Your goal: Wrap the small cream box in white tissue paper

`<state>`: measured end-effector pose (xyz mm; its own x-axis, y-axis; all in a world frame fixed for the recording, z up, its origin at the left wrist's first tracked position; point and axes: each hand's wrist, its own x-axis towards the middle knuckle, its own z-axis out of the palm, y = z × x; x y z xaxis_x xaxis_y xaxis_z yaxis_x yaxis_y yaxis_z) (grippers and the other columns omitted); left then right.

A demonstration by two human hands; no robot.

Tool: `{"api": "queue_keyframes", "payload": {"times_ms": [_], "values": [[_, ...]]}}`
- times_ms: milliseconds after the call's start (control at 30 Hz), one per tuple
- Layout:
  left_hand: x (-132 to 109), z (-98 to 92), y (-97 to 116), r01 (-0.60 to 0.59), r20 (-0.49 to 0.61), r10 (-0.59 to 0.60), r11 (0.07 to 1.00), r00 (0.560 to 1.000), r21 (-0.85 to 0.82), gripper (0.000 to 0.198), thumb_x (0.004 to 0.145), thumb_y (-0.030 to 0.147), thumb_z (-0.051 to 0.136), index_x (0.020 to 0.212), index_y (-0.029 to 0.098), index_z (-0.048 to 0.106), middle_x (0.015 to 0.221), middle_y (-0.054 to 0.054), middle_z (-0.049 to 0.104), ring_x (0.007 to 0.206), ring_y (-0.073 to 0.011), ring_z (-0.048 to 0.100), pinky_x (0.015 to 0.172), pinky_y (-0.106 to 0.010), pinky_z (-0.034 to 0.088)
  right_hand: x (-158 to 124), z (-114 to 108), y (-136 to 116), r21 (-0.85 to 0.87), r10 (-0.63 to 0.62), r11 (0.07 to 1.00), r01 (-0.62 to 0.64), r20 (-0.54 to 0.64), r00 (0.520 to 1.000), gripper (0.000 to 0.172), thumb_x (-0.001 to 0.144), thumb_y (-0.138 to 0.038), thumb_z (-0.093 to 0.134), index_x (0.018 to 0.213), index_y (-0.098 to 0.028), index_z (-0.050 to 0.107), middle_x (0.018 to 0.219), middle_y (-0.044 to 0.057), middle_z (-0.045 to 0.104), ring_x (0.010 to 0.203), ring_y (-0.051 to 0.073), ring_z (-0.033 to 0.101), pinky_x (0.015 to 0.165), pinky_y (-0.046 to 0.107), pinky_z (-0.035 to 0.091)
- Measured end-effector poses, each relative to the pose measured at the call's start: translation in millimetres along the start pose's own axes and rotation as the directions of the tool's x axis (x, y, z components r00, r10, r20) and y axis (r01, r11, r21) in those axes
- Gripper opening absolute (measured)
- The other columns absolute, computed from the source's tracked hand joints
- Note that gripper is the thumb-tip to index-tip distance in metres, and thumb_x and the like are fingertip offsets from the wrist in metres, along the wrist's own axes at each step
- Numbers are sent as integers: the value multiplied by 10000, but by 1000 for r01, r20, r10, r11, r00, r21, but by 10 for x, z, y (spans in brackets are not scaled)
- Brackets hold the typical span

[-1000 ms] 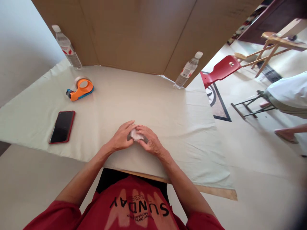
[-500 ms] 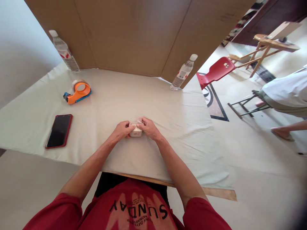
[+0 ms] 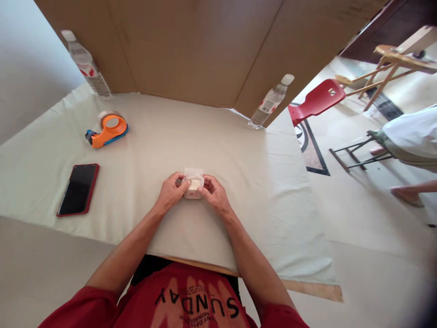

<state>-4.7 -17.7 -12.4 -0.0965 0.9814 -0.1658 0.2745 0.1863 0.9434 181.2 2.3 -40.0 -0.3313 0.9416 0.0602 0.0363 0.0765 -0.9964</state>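
Note:
A small white box [image 3: 193, 187] with a thin white flap or film standing up at its far side sits on the pale cloth-covered table [image 3: 239, 150], just in front of me. My left hand [image 3: 171, 193] pinches the box's left side with closed fingers. My right hand [image 3: 214, 195] pinches its right side the same way. Both hands rest low on the cloth, near the table's front edge.
A red-cased phone [image 3: 78, 189] lies face up at the left. An orange tape dispenser [image 3: 107, 129] sits behind it. Two water bottles [image 3: 86, 65] [image 3: 270, 102] stand against a folded cardboard screen [image 3: 205, 45]. A red chair [image 3: 317, 99] and another person [image 3: 411, 136] are at the right.
One second ago my hands covered a crumpled white thing flat on the cloth. Now they hold the small white box upright between them, with the flap lifted at its far side.

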Motion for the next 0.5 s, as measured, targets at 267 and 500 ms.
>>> {"api": "queue_keyframes", "payload": {"times_ms": [267, 500], "values": [[21, -161, 86, -10, 227, 19, 999, 974, -44, 447, 732, 438, 665, 1085, 163, 658, 1064, -80, 634, 656, -134, 575, 556, -276, 495, -24, -27, -118, -230, -111, 965, 122, 62, 992, 434, 963, -518, 532, 1239, -202, 646, 1369, 145, 581, 1238, 247, 591, 1043, 386, 497], [50, -243, 54, -20, 359, 37, 999, 933, -50, 360, 762, 388, 686, 1058, 186, 654, 989, -51, 632, 722, -145, 571, 602, -257, 471, 3, -29, -131, -340, -139, 924, 177, 133, 981, 479, 995, -569, 431, 1260, -226, 636, 1379, 126, 584, 1316, 250, 532, 1140, 420, 415]]}}
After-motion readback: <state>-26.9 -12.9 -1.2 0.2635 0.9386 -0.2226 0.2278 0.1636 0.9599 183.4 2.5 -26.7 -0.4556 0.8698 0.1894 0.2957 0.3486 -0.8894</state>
